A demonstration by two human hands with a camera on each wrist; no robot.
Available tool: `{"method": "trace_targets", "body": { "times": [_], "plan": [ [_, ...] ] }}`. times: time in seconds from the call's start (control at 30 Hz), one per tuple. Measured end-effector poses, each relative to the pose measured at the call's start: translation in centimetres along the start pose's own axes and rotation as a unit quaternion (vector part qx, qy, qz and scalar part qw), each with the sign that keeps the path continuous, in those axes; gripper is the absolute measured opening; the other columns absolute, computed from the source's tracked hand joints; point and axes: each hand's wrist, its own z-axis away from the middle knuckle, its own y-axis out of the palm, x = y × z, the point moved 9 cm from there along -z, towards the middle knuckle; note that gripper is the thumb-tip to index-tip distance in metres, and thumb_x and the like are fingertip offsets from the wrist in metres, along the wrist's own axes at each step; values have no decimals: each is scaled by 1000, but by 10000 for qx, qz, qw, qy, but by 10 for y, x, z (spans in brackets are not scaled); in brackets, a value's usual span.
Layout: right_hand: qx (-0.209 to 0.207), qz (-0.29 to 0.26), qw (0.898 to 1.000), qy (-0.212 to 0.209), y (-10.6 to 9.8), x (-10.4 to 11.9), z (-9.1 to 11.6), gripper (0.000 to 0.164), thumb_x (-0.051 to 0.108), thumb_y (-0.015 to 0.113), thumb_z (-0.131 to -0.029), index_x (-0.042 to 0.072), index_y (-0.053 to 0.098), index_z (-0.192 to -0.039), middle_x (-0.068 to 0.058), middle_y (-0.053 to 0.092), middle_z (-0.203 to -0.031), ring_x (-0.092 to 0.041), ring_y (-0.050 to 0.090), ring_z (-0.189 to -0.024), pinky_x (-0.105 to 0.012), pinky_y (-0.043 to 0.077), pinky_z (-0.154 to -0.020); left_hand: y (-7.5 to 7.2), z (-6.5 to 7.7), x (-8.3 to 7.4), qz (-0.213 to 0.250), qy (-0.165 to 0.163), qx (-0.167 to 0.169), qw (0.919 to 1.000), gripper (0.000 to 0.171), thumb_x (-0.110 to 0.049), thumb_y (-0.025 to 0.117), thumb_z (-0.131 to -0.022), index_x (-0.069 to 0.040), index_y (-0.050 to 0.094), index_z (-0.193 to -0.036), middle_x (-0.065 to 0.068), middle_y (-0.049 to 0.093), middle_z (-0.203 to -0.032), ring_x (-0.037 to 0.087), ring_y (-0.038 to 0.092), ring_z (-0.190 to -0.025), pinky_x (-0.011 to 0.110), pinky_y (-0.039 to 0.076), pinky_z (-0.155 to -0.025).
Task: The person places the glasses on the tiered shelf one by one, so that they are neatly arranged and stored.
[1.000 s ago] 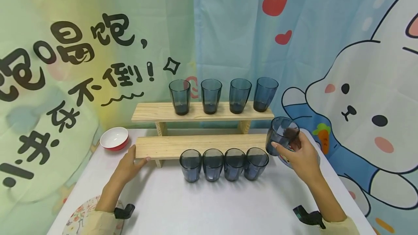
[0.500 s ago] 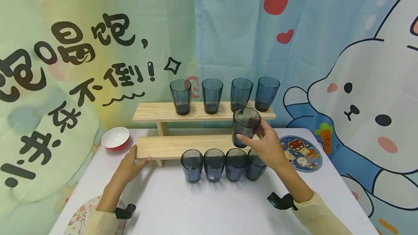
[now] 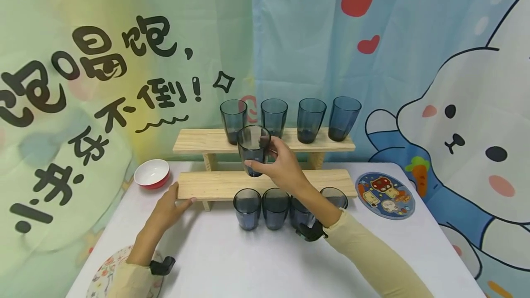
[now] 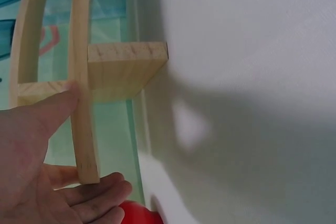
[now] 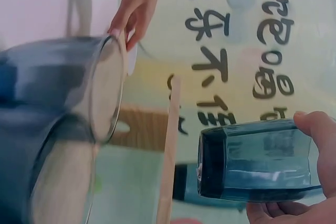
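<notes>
In the head view, my right hand [image 3: 285,167] grips a blue-grey glass tumbler [image 3: 250,148] between thumb and fingers, upright above the left half of the lower wooden shelf [image 3: 207,185]. The right wrist view shows this tumbler's thick dark base [image 5: 212,161] above the shelf board. My left hand [image 3: 167,208] holds the left end of the lower shelf, its thumb on the front edge and the other fingers around the end. Several matching tumblers [image 3: 275,213] stand in a row on the table before the shelf, partly hidden by my right forearm.
Several tumblers [image 3: 313,116] line the upper shelf [image 3: 194,141]. A red-and-white bowl [image 3: 152,172] stands at the back left. A blue patterned round mat [image 3: 385,194] lies at the right, and a floral plate [image 3: 103,272] at the front left. A printed curtain [image 3: 290,36] hangs behind.
My right hand has carried the tumbler leftward from above the round mat, across the front row, to over the left half of the lower shelf. The left hand has kept its hold on the shelf.
</notes>
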Motion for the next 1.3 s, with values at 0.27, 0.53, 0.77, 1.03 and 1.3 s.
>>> {"method": "trace_targets", "body": {
  "times": [0.27, 0.53, 0.77, 1.03, 1.3],
  "plan": [
    [183, -42, 9997, -182, 50, 14, -33, 59, 25, 86, -91, 8, 56, -140, -7, 60, -134, -23, 61, -126, -36, 48, -115, -2, 0, -1, 9, 18, -86, 10000, 92, -39, 66, -105, 21, 17, -157, 48, 27, -158, 61, 29, -149, 67, 29, -122],
    [-41, 200, 9998, -1, 87, 22, -69, 75, 35, 87, -89, 3, 51, -147, -10, 60, -138, -27, 60, -132, -39, 51, -111, -2, 1, 0, -38, 17, -173, 9998, 91, -39, 66, -105, 18, 18, -158, 47, 30, -157, 61, 33, -147, 68, 33, -119],
    [-346, 485, 9982, 14, 105, 21, -97, 80, 38, 86, -90, 4, 49, -152, -13, 59, -138, -26, 62, -121, -41, 57, -99, 1, -1, 0, -12, 121, -202, 9997, 89, -37, 67, -105, 18, 21, -157, 48, 35, -154, 61, 36, -146, 68, 36, -118],
    [-484, 682, 9965, -90, 124, 17, -125, 78, 41, 83, -92, 6, 49, -153, -12, 59, -143, -27, 62, -123, -42, 57, -98, -4, 0, -2, 12, 153, -279, 9995, 87, -35, 68, -104, 19, 23, -156, 48, 38, -152, 60, 39, -144, 68, 36, -117],
    [-486, 895, 9948, -89, 135, 11, -139, 81, 42, 79, -95, 4, 43, -158, -15, 54, -151, -30, 55, -136, -45, 49, -112, -4, -1, 1, 48, 101, -280, 9995, 86, -34, 69, -104, 19, 23, -156, 47, 37, -153, 59, 38, -145, 67, 35, -119]
  ]
}}
